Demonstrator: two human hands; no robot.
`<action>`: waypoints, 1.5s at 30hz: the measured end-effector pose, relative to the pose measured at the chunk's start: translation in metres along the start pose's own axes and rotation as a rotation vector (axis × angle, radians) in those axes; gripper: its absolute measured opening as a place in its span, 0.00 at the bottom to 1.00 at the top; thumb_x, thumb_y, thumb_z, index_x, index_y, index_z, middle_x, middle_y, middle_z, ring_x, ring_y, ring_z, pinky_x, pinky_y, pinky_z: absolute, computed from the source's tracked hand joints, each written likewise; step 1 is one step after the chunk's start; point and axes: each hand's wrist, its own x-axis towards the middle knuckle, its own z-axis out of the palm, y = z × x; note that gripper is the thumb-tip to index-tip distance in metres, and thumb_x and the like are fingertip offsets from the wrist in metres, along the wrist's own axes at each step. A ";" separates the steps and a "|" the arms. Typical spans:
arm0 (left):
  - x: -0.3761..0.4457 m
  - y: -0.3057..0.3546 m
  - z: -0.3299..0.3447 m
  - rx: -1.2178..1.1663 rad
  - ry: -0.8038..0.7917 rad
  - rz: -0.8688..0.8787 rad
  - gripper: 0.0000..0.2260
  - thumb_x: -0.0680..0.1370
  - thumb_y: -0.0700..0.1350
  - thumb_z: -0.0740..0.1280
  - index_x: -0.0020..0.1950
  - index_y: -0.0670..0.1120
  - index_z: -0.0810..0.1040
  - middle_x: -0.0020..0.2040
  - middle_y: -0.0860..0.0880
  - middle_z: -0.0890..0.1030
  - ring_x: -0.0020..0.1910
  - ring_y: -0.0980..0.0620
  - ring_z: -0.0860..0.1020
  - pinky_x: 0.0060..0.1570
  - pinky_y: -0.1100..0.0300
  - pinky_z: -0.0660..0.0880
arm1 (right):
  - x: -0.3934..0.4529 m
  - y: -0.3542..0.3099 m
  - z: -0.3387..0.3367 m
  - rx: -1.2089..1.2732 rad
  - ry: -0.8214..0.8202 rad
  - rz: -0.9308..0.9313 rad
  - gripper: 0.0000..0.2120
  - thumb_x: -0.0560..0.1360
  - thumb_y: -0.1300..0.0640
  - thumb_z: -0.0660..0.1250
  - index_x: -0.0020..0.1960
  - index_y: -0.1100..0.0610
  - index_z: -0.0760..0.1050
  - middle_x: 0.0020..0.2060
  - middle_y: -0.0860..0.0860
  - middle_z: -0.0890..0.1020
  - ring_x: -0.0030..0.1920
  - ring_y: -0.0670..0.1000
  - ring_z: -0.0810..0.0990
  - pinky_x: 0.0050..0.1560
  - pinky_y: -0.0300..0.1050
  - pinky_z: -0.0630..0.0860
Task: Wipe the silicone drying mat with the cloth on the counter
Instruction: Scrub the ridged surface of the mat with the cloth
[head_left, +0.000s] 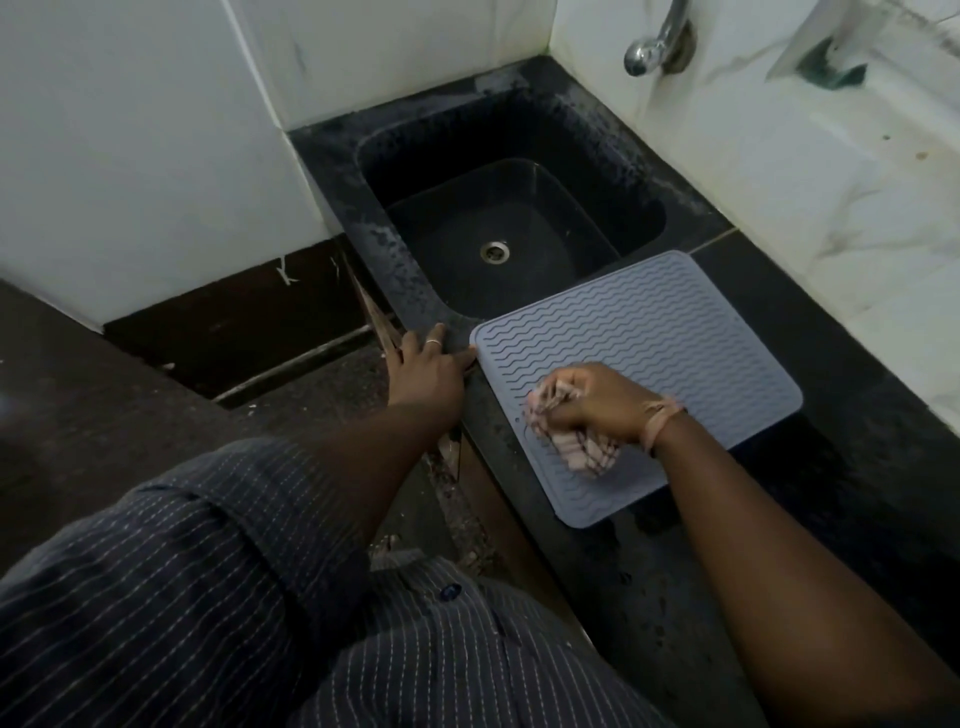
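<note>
Grey ridged mat (649, 358) lies flat on the dark worktop (841, 499), at 4 o'clock from the sink (514, 218), one corner overhanging the sink rim. Right hand (597, 400), grip curled tight round the bunched pink cloth (576, 441), presses it on the mat's near-left part, about 8 o'clock of its centre. Left hand (428, 366), fingers straight and spread, rests on the worktop edge at the mat's 9 o'clock corner, fingertips touching it. Judgement: wiping under way. To do well: keep the left hand pinning that corner, stroke along the wavy ridges, work towards 2 o'clock, cover the far edge, keep cloth flat
</note>
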 end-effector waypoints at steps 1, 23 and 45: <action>0.000 0.001 0.000 -0.020 0.006 -0.006 0.23 0.81 0.54 0.59 0.76 0.66 0.66 0.82 0.44 0.57 0.78 0.34 0.52 0.74 0.31 0.54 | 0.005 0.000 -0.002 0.155 0.066 -0.014 0.12 0.64 0.55 0.76 0.47 0.52 0.84 0.44 0.52 0.88 0.45 0.52 0.87 0.47 0.49 0.84; 0.004 0.002 -0.011 0.008 -0.022 -0.007 0.21 0.81 0.59 0.60 0.75 0.68 0.68 0.81 0.44 0.59 0.78 0.36 0.55 0.72 0.34 0.57 | 0.083 -0.004 0.050 -0.467 0.507 -0.353 0.16 0.78 0.53 0.72 0.61 0.54 0.71 0.48 0.54 0.81 0.50 0.55 0.81 0.44 0.46 0.74; 0.004 -0.004 -0.017 -0.001 0.010 0.042 0.20 0.82 0.57 0.61 0.74 0.69 0.69 0.76 0.46 0.64 0.73 0.38 0.60 0.68 0.39 0.62 | 0.062 -0.035 0.033 -0.364 0.261 -0.169 0.14 0.73 0.51 0.75 0.51 0.52 0.72 0.42 0.47 0.80 0.44 0.48 0.79 0.39 0.41 0.71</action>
